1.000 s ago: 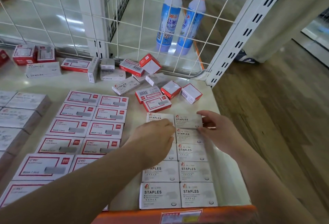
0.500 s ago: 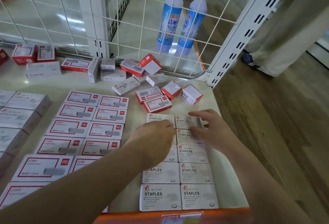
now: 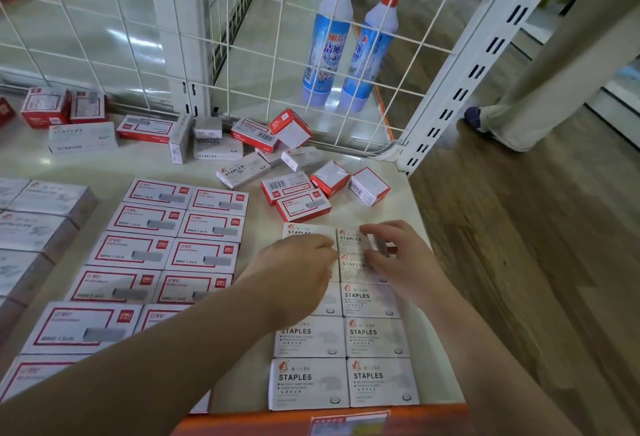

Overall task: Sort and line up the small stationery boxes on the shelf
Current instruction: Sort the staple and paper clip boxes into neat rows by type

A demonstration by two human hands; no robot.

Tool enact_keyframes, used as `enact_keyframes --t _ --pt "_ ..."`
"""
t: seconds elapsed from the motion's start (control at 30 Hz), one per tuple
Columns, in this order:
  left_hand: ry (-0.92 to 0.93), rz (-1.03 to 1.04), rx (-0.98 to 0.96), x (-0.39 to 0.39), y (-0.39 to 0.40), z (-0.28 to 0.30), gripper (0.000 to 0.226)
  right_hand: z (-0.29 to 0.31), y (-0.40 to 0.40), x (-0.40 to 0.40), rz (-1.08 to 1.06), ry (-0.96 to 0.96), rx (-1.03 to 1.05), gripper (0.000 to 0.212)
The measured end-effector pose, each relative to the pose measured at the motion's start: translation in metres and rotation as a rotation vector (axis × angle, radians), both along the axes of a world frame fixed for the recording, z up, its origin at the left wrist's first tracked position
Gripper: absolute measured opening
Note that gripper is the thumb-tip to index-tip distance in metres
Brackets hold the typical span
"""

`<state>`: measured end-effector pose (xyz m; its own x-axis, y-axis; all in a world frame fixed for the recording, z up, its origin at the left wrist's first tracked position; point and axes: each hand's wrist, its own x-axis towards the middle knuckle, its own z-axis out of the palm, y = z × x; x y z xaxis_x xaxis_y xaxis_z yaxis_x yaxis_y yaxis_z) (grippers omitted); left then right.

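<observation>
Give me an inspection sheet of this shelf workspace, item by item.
Surface: glossy cream shelf, orange price strip along the near edge.
Job's things: white cardboard STAPLES boxes lined up in two columns on the right; red-bordered white staple boxes in two columns at centre; unsorted red and white small boxes scattered at the back.
Clutter: grey-white larger boxes at the left edge.
Grips: left hand rests on the left column's far boxes; right hand fingers the right column's far boxes.
Cables: nothing seen.
Surroundings: white wire mesh panel, two blue cleaner bottles with red caps behind it, wooden floor, a person's trouser leg.
</observation>
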<state>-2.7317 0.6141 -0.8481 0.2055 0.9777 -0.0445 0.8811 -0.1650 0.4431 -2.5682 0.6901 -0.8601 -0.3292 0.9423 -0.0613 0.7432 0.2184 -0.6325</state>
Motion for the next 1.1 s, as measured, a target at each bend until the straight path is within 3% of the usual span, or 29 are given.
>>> enact_keyframes --t 0.27,0.6,0.83,0.97,1.1 --pt "0.047 0.126 -0.022 -0.019 -0.002 0.001 0.037 0.007 0.007 -0.015 -0.089 0.05 0.034 0.035" --pt "0.111 0.182 -0.041 -0.032 0.001 -0.001 0.035 0.003 0.028 -0.044 -0.025 -0.095 0.175 0.035" --pt "0.067 0.18 -0.067 -0.035 0.002 0.002 0.036 0.009 0.035 -0.063 0.25 -0.096 0.075 0.034" --pt "0.066 0.164 -0.058 -0.037 0.002 0.0 0.038 0.0 0.049 -0.069 0.223 -0.17 -0.016 0.049" --pt "0.038 0.168 -0.057 -0.037 -0.001 0.001 0.039 -0.002 0.056 -0.069 0.233 -0.142 -0.028 0.042"
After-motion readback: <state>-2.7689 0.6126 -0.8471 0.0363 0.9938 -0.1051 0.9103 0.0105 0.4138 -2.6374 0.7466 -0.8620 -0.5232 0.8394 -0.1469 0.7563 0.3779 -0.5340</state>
